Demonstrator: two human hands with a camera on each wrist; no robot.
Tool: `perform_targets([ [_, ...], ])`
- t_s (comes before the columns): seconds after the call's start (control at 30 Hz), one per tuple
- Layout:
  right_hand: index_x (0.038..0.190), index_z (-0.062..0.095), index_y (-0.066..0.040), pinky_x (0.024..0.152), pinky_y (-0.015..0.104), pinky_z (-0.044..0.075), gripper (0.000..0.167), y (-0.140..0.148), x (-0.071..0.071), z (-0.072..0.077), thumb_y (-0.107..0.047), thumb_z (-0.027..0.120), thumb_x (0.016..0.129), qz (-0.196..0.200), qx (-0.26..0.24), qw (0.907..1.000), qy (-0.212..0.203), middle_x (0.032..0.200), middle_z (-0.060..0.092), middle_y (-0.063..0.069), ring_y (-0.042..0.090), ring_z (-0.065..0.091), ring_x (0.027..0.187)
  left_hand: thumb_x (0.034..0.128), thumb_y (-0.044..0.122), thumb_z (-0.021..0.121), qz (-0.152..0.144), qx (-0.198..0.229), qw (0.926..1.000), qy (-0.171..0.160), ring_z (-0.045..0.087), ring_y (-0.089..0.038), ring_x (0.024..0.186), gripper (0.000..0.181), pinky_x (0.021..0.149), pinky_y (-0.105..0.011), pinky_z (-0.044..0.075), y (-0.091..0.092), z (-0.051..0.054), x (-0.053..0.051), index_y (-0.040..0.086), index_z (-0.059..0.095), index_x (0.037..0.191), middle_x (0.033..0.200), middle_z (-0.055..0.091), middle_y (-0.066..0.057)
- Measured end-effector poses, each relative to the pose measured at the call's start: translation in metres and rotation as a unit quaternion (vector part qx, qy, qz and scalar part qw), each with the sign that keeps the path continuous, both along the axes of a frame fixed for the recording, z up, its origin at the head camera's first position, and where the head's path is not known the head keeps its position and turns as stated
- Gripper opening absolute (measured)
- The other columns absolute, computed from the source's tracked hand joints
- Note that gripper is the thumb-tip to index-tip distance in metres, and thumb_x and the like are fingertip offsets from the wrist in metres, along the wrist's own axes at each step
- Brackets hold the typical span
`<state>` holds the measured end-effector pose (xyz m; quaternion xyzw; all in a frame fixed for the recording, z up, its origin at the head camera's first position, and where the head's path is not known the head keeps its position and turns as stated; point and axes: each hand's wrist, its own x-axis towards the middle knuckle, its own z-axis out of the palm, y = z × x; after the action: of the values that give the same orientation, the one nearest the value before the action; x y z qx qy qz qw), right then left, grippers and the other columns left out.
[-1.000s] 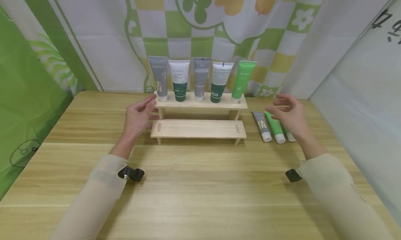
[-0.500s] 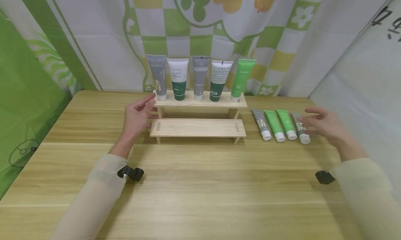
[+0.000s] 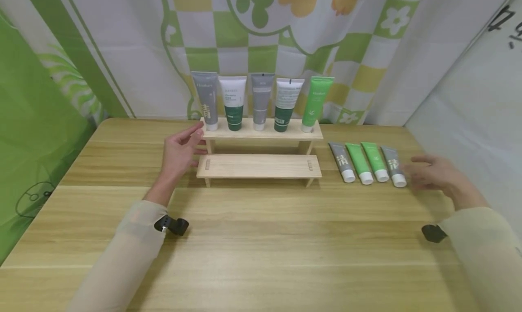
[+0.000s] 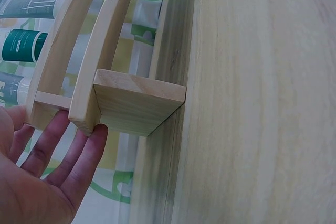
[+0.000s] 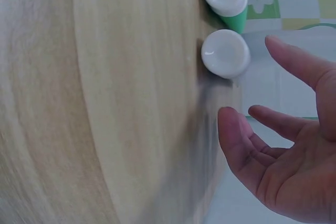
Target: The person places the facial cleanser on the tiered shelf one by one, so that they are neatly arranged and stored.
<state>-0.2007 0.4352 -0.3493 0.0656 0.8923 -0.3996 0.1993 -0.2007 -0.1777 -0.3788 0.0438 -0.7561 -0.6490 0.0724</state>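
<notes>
At the left end of a two-tier wooden display stand (image 3: pixel 258 165), my left hand (image 3: pixel 179 151) touches the edges with fairly straight fingers, as the left wrist view shows. Five-odd tubes aside, the upper shelf (image 4: pixel 58 61) bears several upright squeeze tubes, among them a grey tube (image 3: pixel 206 101) at the left end and a green tube (image 3: pixel 316 103) at the right. Just right of a lying grey tube (image 3: pixel 394 166), my right hand (image 3: pixel 436 176) hovers, slightly blurred. In the right wrist view its fingers are spread and loosely bent, apart from the white cap (image 5: pixel 226 53).
Left of that grey tube lie two green tubes (image 3: pixel 359 163) and another grey tube (image 3: pixel 341 161), caps toward me. A patterned curtain (image 3: pixel 261 31) hangs behind the wooden table (image 3: pixel 261 244). A white panel (image 3: pixel 481 99) stands along the right side.
My right hand has moved right and slightly down, from above the lying tubes to beside the rightmost grey one, uncovering the row. The left hand stays at the stand.
</notes>
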Motion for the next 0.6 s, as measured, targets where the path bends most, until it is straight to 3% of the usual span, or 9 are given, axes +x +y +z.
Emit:
perform_targets([
  [0.13,0.15,0.005,0.02,0.084,0.043,0.06,0.095,-0.001,-0.004,-0.005,-0.038,0.062,0.101,0.015,0.002,0.9996,-0.026,0.12,0.06,0.037,0.027,0.07,0.095,0.0991,0.042,0.063,0.002,0.0,1.0,0.003,0.073,-0.033,0.085,0.042,0.05,-0.033,0.059,0.0,0.0,0.0,0.025,0.063,0.138,0.109,0.072,-0.017],
  [0.3,0.148,0.004,0.022,0.083,0.043,0.06,0.098,0.0,-0.011,-0.011,-0.038,0.064,0.099,0.021,-0.001,0.9988,-0.044,0.122,0.058,0.036,0.022,0.069,0.092,0.0995,0.041,0.063,0.001,-0.002,1.0,0.007,0.074,-0.03,0.082,0.041,0.049,-0.032,0.058,-0.001,-0.001,-0.001,0.025,0.063,0.137,0.109,0.073,-0.015],
  [0.47,0.147,0.007,0.024,0.083,0.041,0.06,0.096,-0.002,-0.013,-0.011,-0.039,0.063,0.1,0.031,0.022,0.9981,-0.049,0.133,0.044,0.045,0.021,0.066,0.095,0.0997,0.041,0.063,0.003,-0.001,1.0,0.008,0.074,-0.031,0.081,0.041,0.048,-0.031,0.058,0.0,-0.001,-0.001,0.024,0.063,0.137,0.107,0.073,-0.014],
  [0.6,0.146,0.009,0.024,0.084,0.04,0.06,0.091,-0.007,-0.012,-0.008,-0.036,0.061,0.102,0.037,0.032,0.9973,-0.055,0.128,0.049,0.04,0.024,0.065,0.098,0.0999,0.04,0.063,0.003,-0.002,1.0,0.008,0.074,-0.03,0.081,0.041,0.048,-0.032,0.058,-0.001,-0.001,-0.001,0.024,0.063,0.138,0.106,0.073,-0.014],
])
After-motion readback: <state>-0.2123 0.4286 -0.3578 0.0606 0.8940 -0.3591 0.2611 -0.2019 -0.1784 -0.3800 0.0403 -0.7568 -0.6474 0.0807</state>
